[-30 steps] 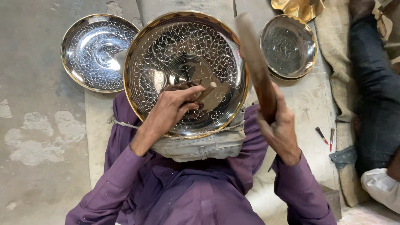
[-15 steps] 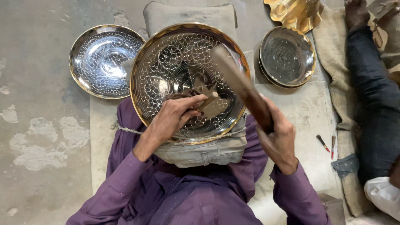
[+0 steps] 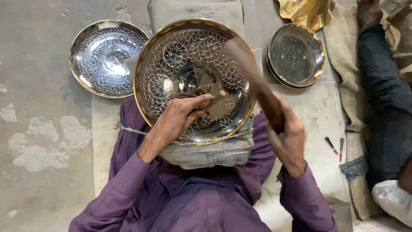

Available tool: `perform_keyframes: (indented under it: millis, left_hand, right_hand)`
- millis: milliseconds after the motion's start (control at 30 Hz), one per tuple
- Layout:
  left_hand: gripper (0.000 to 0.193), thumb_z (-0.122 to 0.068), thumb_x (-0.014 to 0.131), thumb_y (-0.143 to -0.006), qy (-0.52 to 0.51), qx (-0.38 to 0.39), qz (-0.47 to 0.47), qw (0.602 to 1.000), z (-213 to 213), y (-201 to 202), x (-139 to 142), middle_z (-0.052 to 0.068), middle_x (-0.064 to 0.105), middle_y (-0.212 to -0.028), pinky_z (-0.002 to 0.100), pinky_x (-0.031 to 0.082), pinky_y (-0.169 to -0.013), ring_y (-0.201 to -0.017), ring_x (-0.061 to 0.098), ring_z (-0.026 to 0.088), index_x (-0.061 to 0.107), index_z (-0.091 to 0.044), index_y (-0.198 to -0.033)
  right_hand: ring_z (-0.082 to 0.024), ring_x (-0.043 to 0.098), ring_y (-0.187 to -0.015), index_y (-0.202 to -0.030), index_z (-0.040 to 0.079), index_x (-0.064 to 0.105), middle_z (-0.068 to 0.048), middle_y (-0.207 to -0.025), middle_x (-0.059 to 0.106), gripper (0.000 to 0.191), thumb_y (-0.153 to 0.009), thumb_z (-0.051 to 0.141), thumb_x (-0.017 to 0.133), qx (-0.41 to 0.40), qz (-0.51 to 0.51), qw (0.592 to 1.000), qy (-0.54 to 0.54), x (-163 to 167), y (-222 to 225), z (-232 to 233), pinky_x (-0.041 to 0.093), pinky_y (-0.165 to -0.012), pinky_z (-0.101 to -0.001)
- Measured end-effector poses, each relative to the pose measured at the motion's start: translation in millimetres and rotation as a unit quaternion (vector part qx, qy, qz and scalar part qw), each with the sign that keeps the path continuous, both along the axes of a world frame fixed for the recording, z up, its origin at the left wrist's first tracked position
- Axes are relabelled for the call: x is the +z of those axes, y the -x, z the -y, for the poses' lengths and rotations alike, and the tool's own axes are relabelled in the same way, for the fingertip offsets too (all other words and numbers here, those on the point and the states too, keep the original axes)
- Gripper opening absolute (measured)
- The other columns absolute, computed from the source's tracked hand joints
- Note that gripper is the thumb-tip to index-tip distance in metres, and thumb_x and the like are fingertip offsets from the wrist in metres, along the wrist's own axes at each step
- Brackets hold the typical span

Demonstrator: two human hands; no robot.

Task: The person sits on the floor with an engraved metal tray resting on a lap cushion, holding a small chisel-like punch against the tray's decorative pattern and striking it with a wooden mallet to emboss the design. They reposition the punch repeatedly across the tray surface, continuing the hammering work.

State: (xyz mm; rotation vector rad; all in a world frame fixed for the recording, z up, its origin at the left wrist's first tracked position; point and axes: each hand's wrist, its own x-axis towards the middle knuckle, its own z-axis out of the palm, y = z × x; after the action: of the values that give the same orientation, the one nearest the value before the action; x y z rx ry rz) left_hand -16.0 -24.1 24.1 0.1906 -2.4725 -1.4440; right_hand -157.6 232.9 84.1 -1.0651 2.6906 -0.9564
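Here, the large engraved metal tray [image 3: 193, 77] rests on a grey cloth pad [image 3: 210, 152] in the person's lap, tilted up toward the camera. It looks stiff and fairly heavy, a gilt-rimmed disc with a polished, probably slippery face; the rim is the sound place to grip it, since the chased floral centre would likely mark easily.

Left of the tray, touching its edge, lies 1 smaller patterned silver dish [image 3: 107, 58] on the concrete floor [image 3: 38, 86]. Right of the tray sits a short stack of round dishes [image 3: 296, 56], and beyond that a crumpled brass piece [image 3: 307, 12]. Further right of the tray, another person's dark-trousered leg [image 3: 386, 99] lies on a mat.

The right hand [image 3: 289, 139] is closed round a wooden mallet [image 3: 253, 81], blurred, its head over the tray's right half. The left hand [image 3: 182, 116] pinches a small chisel-like punch [image 3: 214, 101] against the tray's centre, fingers narrow about it.

2 small tools [image 3: 335, 146] lie well right of the tray, clear of the work. Nothing blocks the tray itself except the hands and mallet.
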Motion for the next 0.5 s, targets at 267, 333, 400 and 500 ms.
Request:
perform_keyframes:
  millis: [267,333,400,500]
  left_hand:
    - [0.056,-0.008,0.074,-0.086,0.041,-0.023,-0.013,0.999,1.7,-1.2,1.5,0.013,0.076,-0.108,0.042,0.062,-0.079,-0.089,0.076,0.027,0.060,-0.011,-0.139]
    - [0.056,-0.008,0.074,-0.085,0.050,-0.030,-0.008,0.998,1.3,-1.0,-0.4,0.012,0.077,-0.108,0.042,0.062,-0.081,-0.089,0.076,0.026,0.061,-0.013,-0.139]
    - [0.055,-0.009,0.074,-0.083,0.041,-0.040,-0.010,0.998,0.8,0.7,-2.0,0.008,0.078,-0.110,0.039,0.063,-0.083,-0.091,0.078,0.023,0.063,-0.016,-0.136]
    - [0.056,-0.008,0.073,-0.083,0.034,-0.043,0.040,0.998,1.3,2.0,-2.9,0.008,0.078,-0.109,0.040,0.063,-0.082,-0.088,0.078,0.022,0.062,-0.017,-0.137]
  right_hand:
    - [-0.035,0.073,-0.104,-0.145,0.012,0.052,-0.020,-0.118,0.071,0.068,-0.081,-0.004,0.071,0.047,-0.069,0.996,0.043,-5.3,-5.0,-6.4,0.059,-0.085,-0.0440]
    - [-0.033,0.074,-0.104,-0.145,0.012,0.048,-0.018,-0.115,0.071,0.064,-0.087,-0.003,0.071,0.061,0.021,0.996,0.066,-10.0,-8.3,-9.7,0.059,-0.086,-0.0429]
    - [-0.031,0.075,-0.097,-0.143,0.015,0.056,-0.017,-0.116,0.075,0.065,-0.083,-0.006,0.071,0.006,-0.090,0.995,-0.033,-15.4,-13.4,-13.1,0.058,-0.079,-0.0433]
    - [-0.029,0.071,-0.096,-0.140,0.015,0.052,-0.019,-0.110,0.070,0.057,-0.089,-0.004,0.068,0.001,-0.008,0.997,0.078,-24.8,-25.5,-17.4,0.057,-0.084,-0.0409]
